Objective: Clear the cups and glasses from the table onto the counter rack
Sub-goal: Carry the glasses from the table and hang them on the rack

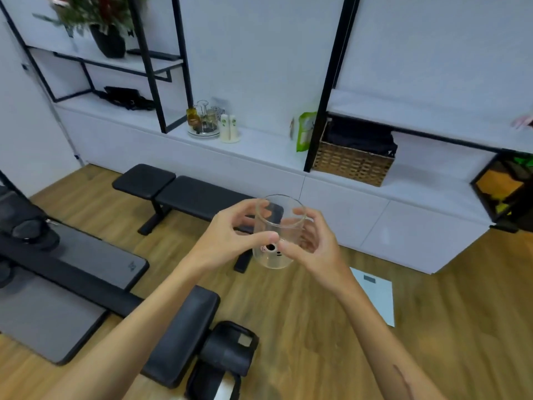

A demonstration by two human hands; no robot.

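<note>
Overhead, white counter (259, 145), wooden floor (317, 327).

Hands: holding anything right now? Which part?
Yes: a clear glass, upright in mid-air. Left hand pinches its near side wall; right hand wraps the opposite side, fingers visible through the glass.

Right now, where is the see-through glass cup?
In the head view, the clear glass cup is at the middle, held in the air between the left hand and right hand, above the wooden floor by the black bench.
</note>
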